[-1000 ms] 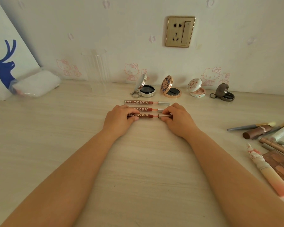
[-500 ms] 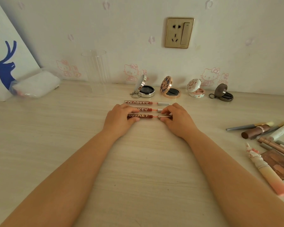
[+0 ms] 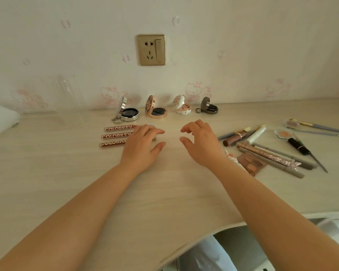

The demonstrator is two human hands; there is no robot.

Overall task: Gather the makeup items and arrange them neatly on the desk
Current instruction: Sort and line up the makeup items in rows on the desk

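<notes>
Head view: three slim lip-gloss tubes [image 3: 116, 136]

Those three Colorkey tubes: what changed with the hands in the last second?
Both hands let go of the front tube. The right hand lifted off toward the loose pile; the left hand now hangs over the tubes' cap ends, fingers loose. The tubes stayed in their row, the four compacts behind them.

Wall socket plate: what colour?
Gold wall socket, clearest in the head view.
</notes>
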